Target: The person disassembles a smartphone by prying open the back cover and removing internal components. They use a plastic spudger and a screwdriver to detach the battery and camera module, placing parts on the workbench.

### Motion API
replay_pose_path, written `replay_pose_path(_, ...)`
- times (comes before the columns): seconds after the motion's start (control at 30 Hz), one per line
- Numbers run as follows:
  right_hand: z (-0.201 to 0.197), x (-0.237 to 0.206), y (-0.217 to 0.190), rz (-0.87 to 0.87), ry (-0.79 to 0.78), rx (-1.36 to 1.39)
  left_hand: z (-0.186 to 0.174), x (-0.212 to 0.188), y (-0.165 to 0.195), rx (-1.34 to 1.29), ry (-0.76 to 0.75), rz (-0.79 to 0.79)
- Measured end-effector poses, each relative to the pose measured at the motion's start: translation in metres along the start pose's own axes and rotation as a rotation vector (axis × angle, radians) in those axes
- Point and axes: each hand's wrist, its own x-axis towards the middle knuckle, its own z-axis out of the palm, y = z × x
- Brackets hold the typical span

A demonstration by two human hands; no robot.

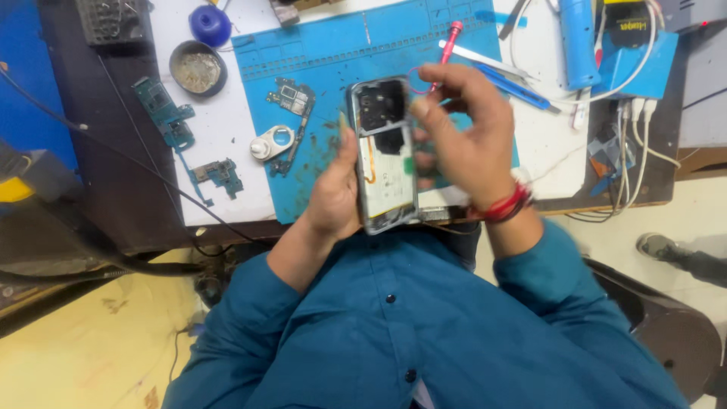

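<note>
— Head view: what lay biggest on the bench?
— Blue work mat (469, 45), with a loose circuit board (290, 97) on it.
— And the hands?
— Left hand (333, 193) gripped the opened phone (384, 155) above the mat's near edge; right hand (462, 129) curled over it, pinching a red screwdriver (448, 45).
</note>
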Motion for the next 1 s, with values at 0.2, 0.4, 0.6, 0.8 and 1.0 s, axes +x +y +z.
replay_pose_path(0.2,0.025,-0.044,-0.013,-0.312,-0.092,-0.269,-0.002,-0.004,0.003,0.566,0.185,0.249)
replay_pose_path(0.4,0.019,-0.056,0.0,-0.118,-0.128,-0.048,-0.001,-0.008,0.009,0.556,0.198,0.303)
replay_pose_path(0.6,0.014,-0.059,0.004,-0.105,-0.176,-0.007,-0.005,-0.009,0.009,0.551,0.216,0.369)
replay_pose_path(0.8,0.01,-0.06,0.012,-0.219,-0.172,-0.134,-0.003,-0.007,0.012,0.538,0.197,0.367)
replay_pose_path(1.0,-0.025,-0.041,0.035,-0.048,0.038,-0.298,0.007,-0.003,0.012,0.424,0.278,0.379)
